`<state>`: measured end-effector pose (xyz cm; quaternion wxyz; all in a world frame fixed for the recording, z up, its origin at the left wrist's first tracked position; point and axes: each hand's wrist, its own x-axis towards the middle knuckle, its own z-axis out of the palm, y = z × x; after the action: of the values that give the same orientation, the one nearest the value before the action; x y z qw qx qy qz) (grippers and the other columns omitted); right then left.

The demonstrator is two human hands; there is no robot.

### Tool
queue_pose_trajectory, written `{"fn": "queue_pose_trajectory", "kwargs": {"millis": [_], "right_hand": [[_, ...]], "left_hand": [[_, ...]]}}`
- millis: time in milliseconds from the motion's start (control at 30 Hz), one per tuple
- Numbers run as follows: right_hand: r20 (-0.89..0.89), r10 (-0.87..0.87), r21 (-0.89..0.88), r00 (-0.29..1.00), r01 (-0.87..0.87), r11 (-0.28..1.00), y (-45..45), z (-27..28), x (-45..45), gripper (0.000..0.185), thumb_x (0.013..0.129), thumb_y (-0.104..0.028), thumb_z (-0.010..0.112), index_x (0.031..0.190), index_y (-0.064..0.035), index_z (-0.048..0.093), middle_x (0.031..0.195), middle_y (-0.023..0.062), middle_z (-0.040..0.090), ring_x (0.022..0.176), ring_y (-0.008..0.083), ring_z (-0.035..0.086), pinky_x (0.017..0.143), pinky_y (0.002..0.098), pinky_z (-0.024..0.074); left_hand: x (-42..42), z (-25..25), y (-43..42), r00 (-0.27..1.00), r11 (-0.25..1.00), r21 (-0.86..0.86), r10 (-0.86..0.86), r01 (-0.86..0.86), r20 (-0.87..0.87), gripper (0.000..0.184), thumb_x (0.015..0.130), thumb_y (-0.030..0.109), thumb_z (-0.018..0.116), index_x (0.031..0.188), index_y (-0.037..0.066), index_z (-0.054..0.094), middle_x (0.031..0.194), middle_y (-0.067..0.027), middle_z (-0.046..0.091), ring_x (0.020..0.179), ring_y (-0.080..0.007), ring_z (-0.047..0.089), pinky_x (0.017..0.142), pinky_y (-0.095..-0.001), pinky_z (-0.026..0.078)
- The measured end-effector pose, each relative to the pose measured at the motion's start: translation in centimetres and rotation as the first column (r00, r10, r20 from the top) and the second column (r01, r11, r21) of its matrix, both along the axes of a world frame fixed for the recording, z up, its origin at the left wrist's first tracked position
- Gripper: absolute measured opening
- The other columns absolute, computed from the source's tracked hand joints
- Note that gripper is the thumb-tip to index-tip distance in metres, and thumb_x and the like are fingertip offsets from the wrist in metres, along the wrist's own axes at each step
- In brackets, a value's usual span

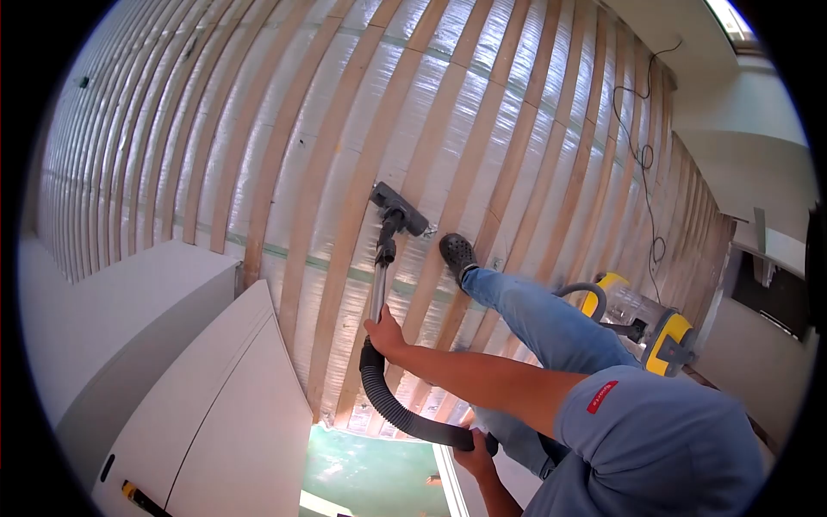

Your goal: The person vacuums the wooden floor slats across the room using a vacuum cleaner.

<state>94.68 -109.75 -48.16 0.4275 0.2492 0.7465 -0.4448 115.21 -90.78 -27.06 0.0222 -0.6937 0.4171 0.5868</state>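
Note:
My right hand (388, 334) is wrapped around the metal tube of a vacuum cleaner wand (379, 289), just above its join with the ribbed hose. The dark floor head (399, 209) rests on the slatted floor, ahead of my foot in a dark clog (457, 255). Lower in the view, my left hand (474, 455) is closed around the black hose (413, 420), near the point where my body hides it. A yellow and grey vacuum cleaner body (642, 319) stands beyond my leg, with a dark hose curving from it.
Wooden battens (357, 155) run across the floor over silvery foil (301, 146). A thin black cable (644, 164) trails at the right. White panels (202, 414) stand at lower left, with a yellow and black tool (142, 497) on one. A green surface (370, 474) lies at the bottom.

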Motion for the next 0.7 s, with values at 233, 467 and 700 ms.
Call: {"fn": "queue_pose_trajectory", "kwargs": {"millis": [233,467,700], "right_hand": [[-0.265,-0.086,0.123,0.960,0.122,0.985,0.0,-8.0,-16.3,0.038,0.086,-0.026,0.065,0.110,0.0019,0.054,0.102,0.0265,0.068,0.098,0.0448,0.065,0.086,0.0490,0.0502],[-0.280,-0.027,0.165,0.960,0.076,0.983,9.7,-15.3,-39.6,0.039,0.085,-0.026,0.065,0.111,0.0023,0.058,0.099,0.0220,0.065,0.092,0.0350,0.065,0.080,0.0476,0.0522],[-0.125,0.240,0.176,0.963,-0.216,0.960,20.0,-15.9,-51.3,0.030,0.087,-0.012,0.066,0.108,0.0024,0.051,0.088,0.0173,0.055,0.063,0.0334,0.064,0.046,0.0477,0.0588]], "left_hand": [[-14.8,0.0,-9.1,0.995,0.996,0.052,-0.075,0.078,-0.064,0.034,0.087,0.008,0.068,0.113,-0.009,0.057,0.075,-0.0085,0.063,0.062,-0.0168,0.061,0.062,-0.0285,0.048],[-30.1,-4.6,-16.0,0.801,0.784,0.169,-0.592,0.598,-0.090,0.048,0.088,0.034,0.075,0.120,0.001,0.059,0.091,-0.0148,0.071,0.078,-0.0236,0.073,0.072,-0.0362,0.055],[-35.4,-8.1,-11.5,0.523,0.543,0.011,-0.803,0.840,-0.285,0.065,0.086,0.037,0.077,0.138,0.009,0.051,0.106,-0.0201,0.071,0.099,-0.0371,0.070,0.086,-0.0440,0.052]]}}
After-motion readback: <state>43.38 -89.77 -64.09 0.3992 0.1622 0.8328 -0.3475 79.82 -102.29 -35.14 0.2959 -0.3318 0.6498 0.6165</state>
